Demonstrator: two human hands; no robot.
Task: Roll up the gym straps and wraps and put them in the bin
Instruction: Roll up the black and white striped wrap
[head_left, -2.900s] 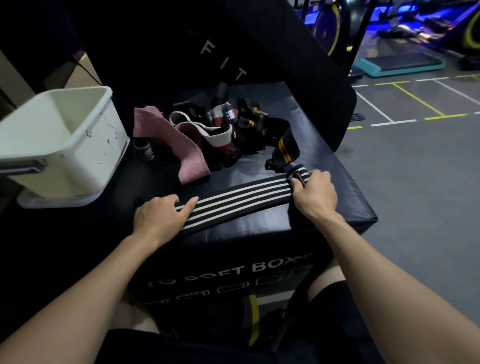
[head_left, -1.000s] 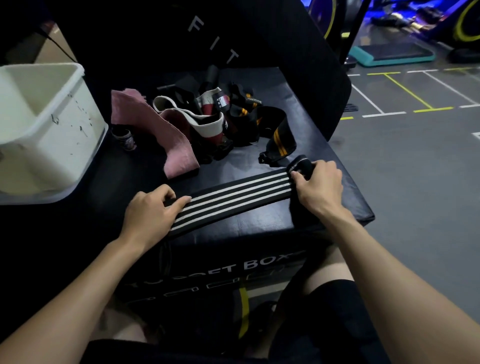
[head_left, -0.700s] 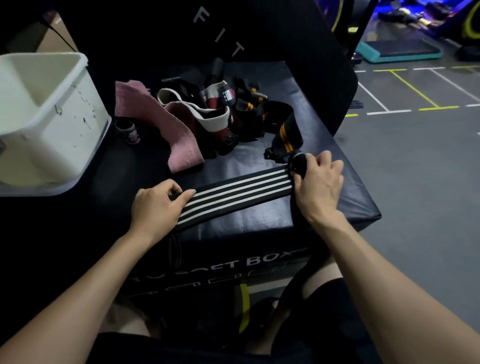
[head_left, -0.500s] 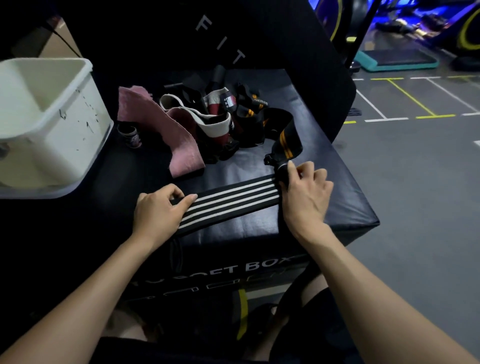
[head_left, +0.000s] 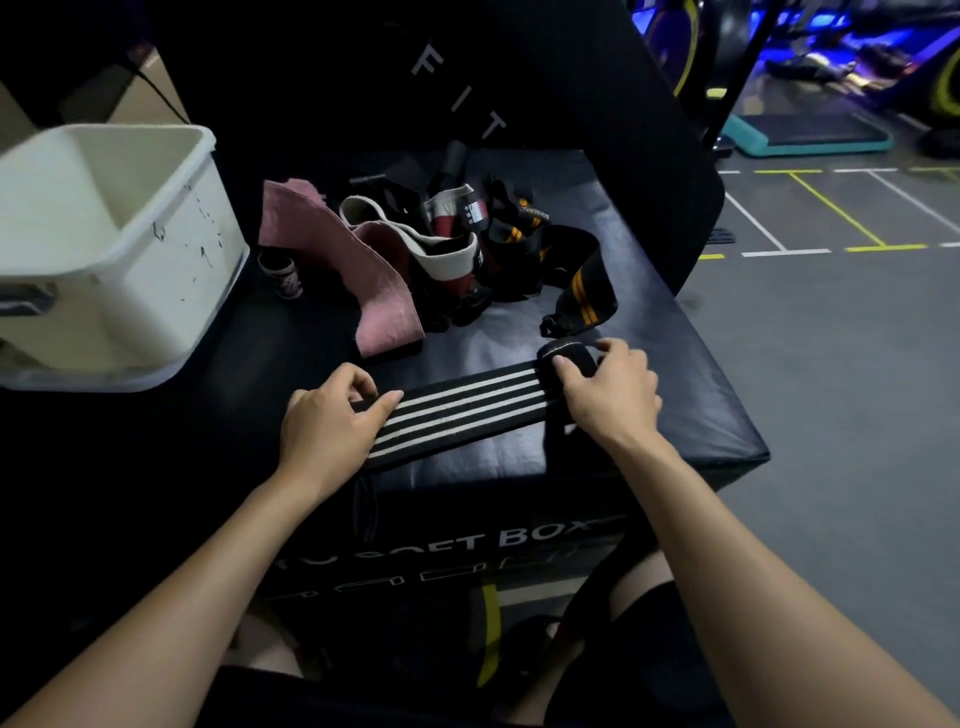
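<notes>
The striped wrap (head_left: 457, 408) lies flat along the box's (head_left: 675, 395) front edge. The left hand (head_left: 332, 423) presses its loose end down with straight fingers to keep it taut, while the right hand (head_left: 608, 392) curls round the started roll. The bin (head_left: 171, 249) waits at the left edge.

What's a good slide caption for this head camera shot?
Right hand rolls one end of a black-and-white striped wrap on a soft box; left hand pins the other end.

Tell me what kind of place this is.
Most likely a gym: a padded black soft box serves as the work surface, a teal aerobic step sits on the line-marked floor, and a striped wrap is being rolled.
</notes>
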